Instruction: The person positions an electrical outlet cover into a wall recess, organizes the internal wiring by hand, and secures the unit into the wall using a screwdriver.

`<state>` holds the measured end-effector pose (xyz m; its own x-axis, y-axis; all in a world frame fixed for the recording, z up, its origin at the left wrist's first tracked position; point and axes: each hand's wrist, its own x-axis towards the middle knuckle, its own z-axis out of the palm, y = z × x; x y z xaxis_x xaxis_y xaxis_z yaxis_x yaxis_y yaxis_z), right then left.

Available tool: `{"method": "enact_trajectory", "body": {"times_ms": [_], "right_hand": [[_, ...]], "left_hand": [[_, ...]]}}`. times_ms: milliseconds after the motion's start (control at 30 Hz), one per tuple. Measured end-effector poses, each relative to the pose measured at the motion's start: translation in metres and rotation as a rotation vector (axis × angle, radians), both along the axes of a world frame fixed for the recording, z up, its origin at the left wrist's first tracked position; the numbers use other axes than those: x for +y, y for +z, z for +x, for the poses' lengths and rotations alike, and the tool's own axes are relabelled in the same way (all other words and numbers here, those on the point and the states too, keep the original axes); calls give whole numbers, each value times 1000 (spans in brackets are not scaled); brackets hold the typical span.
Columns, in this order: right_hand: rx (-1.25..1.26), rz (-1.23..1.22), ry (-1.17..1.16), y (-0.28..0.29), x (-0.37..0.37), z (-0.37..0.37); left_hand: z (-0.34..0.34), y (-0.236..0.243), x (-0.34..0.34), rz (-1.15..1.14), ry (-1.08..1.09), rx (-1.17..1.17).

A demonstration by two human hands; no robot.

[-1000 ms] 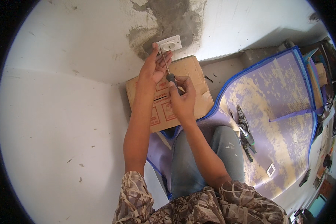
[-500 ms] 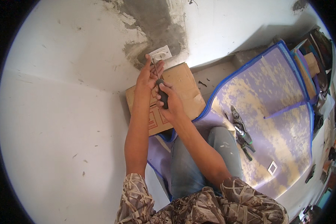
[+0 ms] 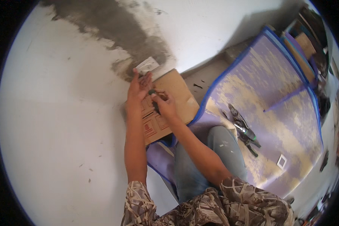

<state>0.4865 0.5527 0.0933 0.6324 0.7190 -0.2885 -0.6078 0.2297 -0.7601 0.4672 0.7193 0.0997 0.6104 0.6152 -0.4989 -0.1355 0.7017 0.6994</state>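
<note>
A white wall socket (image 3: 147, 66) sits in the patched wall above the cardboard box. My left hand (image 3: 138, 89) is just below it, palm turned up and fingers stretched apart, close to the socket's lower edge; whether they touch it I cannot tell. In my right hand (image 3: 165, 106), over the box, is a screwdriver, its dark handle (image 3: 152, 92) gripped between thumb and fingers. The screwdriver's shaft is not clearly visible now.
Beneath my hands stands a brown cardboard box (image 3: 182, 92). To the right, a worn purple mat (image 3: 278, 71) with blue edging carries pliers and other hand tools (image 3: 243, 126) and a white square frame (image 3: 281, 161). Grey plaster (image 3: 116, 28) marks the wall.
The view has turned, so the wall and socket appear shifted left. My right hand has tilted the screwdriver, and its shaft no longer shows beside my left hand, whose fingers are spread.
</note>
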Motion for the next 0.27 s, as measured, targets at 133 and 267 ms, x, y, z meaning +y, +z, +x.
{"method": "enact_trajectory", "body": {"times_ms": [133, 267], "right_hand": [[-135, -66, 52, -18, -4, -6], [-680, -112, 120, -27, -69, 46]], "left_hand": [[-24, -20, 10, -54, -40, -22], [-13, -27, 10, -59, 63, 78]]}}
